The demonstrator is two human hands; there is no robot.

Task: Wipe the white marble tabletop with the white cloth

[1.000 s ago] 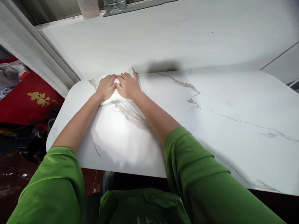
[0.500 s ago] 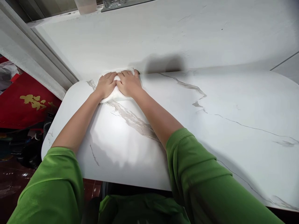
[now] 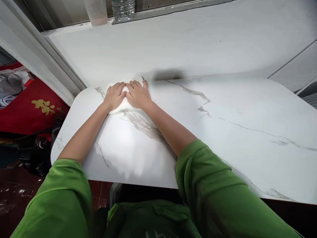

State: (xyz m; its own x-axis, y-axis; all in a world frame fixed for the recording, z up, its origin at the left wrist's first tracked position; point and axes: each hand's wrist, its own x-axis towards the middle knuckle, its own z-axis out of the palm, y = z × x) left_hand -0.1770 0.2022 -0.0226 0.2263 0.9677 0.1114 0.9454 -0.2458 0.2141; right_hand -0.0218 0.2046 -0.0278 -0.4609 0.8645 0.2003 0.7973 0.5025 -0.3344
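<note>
A folded white cloth (image 3: 124, 106) lies on the white marble-patterned table (image 3: 138, 158), close to the wall at the back left. My left hand (image 3: 114, 96) rests flat on its left part, fingers stretched out towards the wall. On the right part my right hand (image 3: 137, 94) presses down flat, with its fingers extended too. The two thumbs point at each other and nearly meet over the cloth. Much of the cloth is hidden under my palms.
Behind the table stands a white wall (image 3: 173, 49). On the ledge above it are a translucent cup (image 3: 97, 13) and a clear plastic bottle (image 3: 123, 10). A red bag (image 3: 37, 105) with gold characters sits left of the table, beside dark items.
The camera view has shifted, showing more of the ledge, cup and bottle. Both hands stay flat on the cloth at about the same place on the table.
</note>
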